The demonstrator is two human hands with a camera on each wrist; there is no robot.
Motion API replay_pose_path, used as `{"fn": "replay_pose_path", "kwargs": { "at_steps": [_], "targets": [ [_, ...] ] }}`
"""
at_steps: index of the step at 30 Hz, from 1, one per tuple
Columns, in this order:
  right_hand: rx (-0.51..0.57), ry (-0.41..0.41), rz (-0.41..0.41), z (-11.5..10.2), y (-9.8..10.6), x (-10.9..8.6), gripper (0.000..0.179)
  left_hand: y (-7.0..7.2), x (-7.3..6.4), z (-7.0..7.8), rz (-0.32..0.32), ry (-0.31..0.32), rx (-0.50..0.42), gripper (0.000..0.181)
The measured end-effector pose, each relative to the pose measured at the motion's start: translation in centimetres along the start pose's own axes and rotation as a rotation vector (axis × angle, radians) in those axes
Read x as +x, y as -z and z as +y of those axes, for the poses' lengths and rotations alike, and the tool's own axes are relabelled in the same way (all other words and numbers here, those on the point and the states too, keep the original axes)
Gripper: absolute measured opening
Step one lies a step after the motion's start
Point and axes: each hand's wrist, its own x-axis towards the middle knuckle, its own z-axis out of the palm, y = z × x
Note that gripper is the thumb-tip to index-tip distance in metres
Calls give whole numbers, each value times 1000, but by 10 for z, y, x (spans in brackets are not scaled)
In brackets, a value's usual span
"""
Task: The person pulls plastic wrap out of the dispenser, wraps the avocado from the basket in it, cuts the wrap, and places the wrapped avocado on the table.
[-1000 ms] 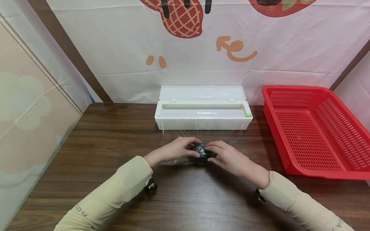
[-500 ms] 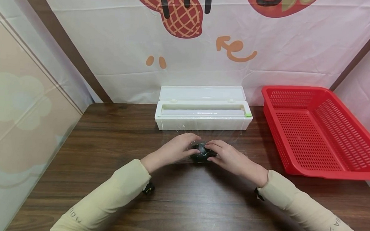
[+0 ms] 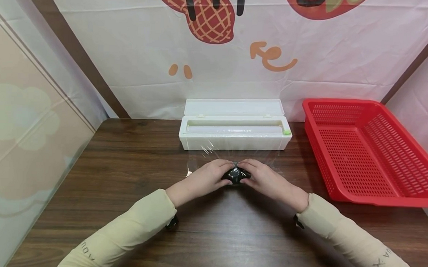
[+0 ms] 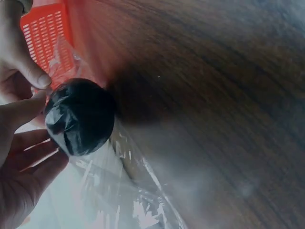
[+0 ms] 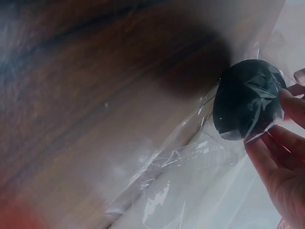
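A dark, glossy, rounded thing [image 3: 235, 175] sits on the wooden table between the two hands, with clear cling film [image 5: 174, 186] over it. My left hand [image 3: 202, 179] holds its left side, thumb in front and fingers behind. On the opposite side my right hand [image 3: 273, 184] holds it the same way. Both wrist views show wrinkled film on the dark rounded thing [image 4: 83, 119], pinched at the fingertips. Film stretches back to a white cling film dispenser [image 3: 235, 144], whose lid is raised and whose roll shows inside.
A red plastic basket [image 3: 365, 198] with slotted walls stands on the right of the table. Behind the dispenser hangs a printed white cloth [image 3: 230, 83]. Bare brown tabletop [image 3: 135, 154] lies to the left, and another printed cloth panel [image 3: 33, 143] borders that side.
My left hand first lifts slightly away from the dark thing, then comes back against its side. The film is now drawn tighter over its front. My right hand stays at its side.
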Motion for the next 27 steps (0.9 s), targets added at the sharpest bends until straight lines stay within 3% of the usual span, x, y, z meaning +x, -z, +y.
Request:
{"fn": "replay_pose_path", "kwargs": {
  "at_steps": [8, 20, 27],
  "targets": [
    [21, -28, -15, 4, -1, 4, 45, -4, 2, -4, -13, 44, -25, 51],
    [-33, -59, -41, 8, -6, 10, 57, -8, 7, -9, -34, 118, -61, 56],
    [-53, -85, -69, 10, -9, 13, 63, -10, 12, -13, -86, 211, -108, 61]
  ]
}}
